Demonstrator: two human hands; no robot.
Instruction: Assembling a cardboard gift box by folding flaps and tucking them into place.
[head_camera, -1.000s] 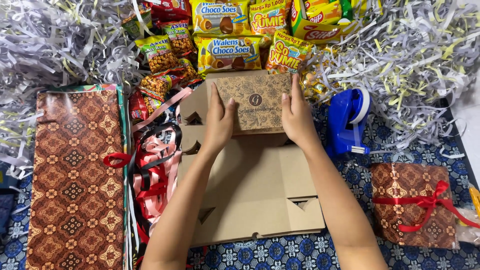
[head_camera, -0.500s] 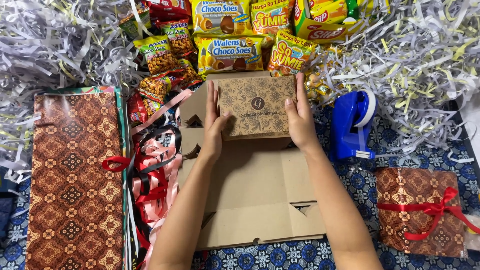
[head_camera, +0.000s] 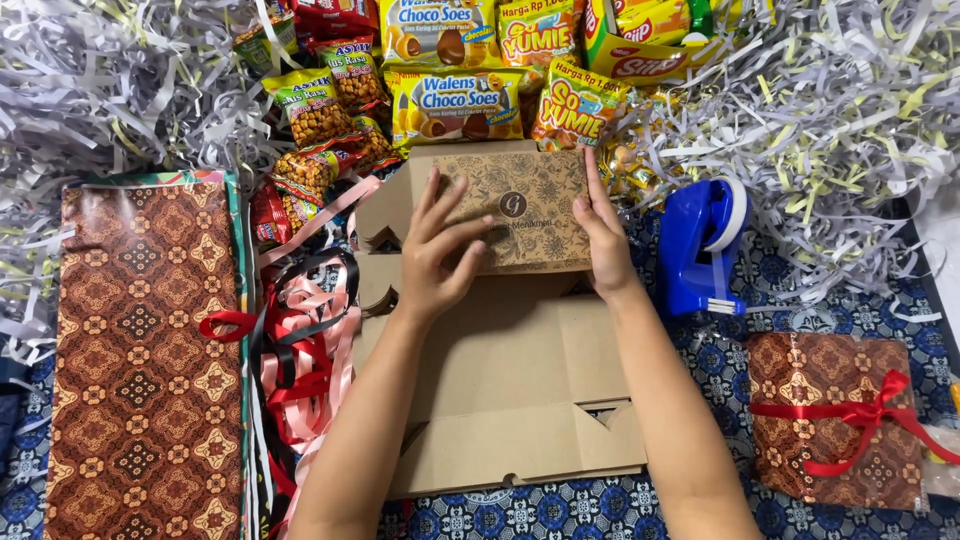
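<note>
- The left hand lies flat, fingers spread, on the patterned lid of the brown cardboard box; the right hand presses open-palmed against the lid's right edge.
- The box's unfolded flaps stretch below both hands.
- Just right of the right hand stands a blue tape dispenser.
- Left of the left hand lie red and pink ribbons.
- Beyond the fingertips sit snack packets.

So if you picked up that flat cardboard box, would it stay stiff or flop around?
The cardboard box probably bends at its creases, since its panels lie unfolded. It looks thin, so likely light. Both the left hand and right hand press on its printed panel.
</note>
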